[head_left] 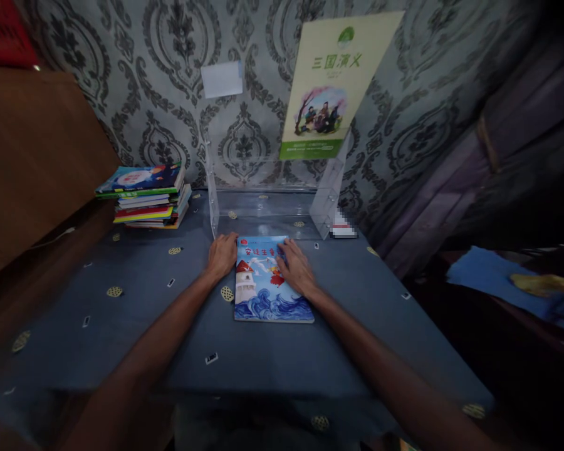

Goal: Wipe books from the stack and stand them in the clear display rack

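A blue picture book [263, 294] with a lighthouse and waves on its cover lies flat on the blue-grey tablecloth [136, 326]. My left hand [222, 254] rests at the book's upper left corner, fingers curled on its edge. My right hand [295, 265] lies flat on the upper right part of the cover. Just behind the book stands a clear acrylic book rack [267, 203]. A green book [331, 88] leans upright against the rack's right side.
A stack of several colourful books [148, 197] sits at the back left of the table. Patterned grey wallpaper [178, 94] rises behind. A wooden panel [32, 156] stands on the left; dark curtains and a blue cloth [493, 275] are on the right.
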### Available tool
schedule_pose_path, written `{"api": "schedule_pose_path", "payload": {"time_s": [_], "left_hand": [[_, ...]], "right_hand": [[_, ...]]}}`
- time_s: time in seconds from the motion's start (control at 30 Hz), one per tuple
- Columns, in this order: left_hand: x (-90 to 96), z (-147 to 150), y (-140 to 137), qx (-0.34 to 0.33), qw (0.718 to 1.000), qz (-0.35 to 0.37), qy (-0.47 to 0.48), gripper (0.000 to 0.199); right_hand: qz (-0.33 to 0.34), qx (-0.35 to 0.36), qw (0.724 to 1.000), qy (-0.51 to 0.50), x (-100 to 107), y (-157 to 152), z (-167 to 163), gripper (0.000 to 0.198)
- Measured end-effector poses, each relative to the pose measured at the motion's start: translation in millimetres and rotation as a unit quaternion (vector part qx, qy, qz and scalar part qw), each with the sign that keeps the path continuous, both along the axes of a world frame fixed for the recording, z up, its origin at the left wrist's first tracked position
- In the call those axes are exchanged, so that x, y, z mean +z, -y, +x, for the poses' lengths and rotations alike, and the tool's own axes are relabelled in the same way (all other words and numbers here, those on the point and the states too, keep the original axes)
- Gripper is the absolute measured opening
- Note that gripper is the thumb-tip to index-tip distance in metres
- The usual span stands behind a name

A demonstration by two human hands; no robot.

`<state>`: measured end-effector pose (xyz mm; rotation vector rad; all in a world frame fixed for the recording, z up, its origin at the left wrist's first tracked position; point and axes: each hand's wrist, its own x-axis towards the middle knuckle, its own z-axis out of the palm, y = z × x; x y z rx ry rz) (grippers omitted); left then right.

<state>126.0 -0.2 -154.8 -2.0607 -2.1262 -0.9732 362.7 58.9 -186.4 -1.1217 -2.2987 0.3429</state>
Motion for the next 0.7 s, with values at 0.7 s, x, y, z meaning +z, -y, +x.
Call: {"api": "schedule_pose_path", "payload": {"time_s": [0.7], "left_hand": [[-10.3, -5, -10, -0.002, 0.988, 0.005, 0.153, 0.025]], "right_hand": [[0.004, -0.007, 1.000, 0.025, 7, 4, 0, 0.044]]}}
